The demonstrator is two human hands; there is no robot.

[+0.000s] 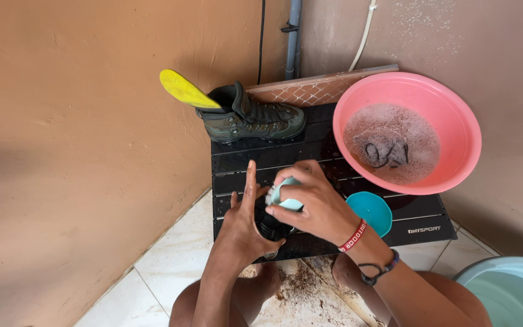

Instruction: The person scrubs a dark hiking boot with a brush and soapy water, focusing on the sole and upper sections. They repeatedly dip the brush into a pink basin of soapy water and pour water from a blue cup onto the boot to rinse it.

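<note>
My left hand (pixel 243 227) wraps around a dark boot (pixel 272 227) on the black slatted table (pixel 237 163), with the index finger pointing up. My right hand (pixel 310 203) grips a pale blue brush (pixel 286 197) and presses it onto that boot. Most of the boot is hidden under both hands. A second boot, dark green (pixel 252 115), stands upright at the table's far edge, and a yellow insole (pixel 184 89) sticks out of its top.
A pink basin (pixel 455 121) of soapy brown water with laces in it sits at the table's right. A small teal bowl (pixel 371 212) lies by my right wrist. A light blue tub (pixel 506 290) stands at lower right. Dirt covers the tiled floor (pixel 171 260) between my knees.
</note>
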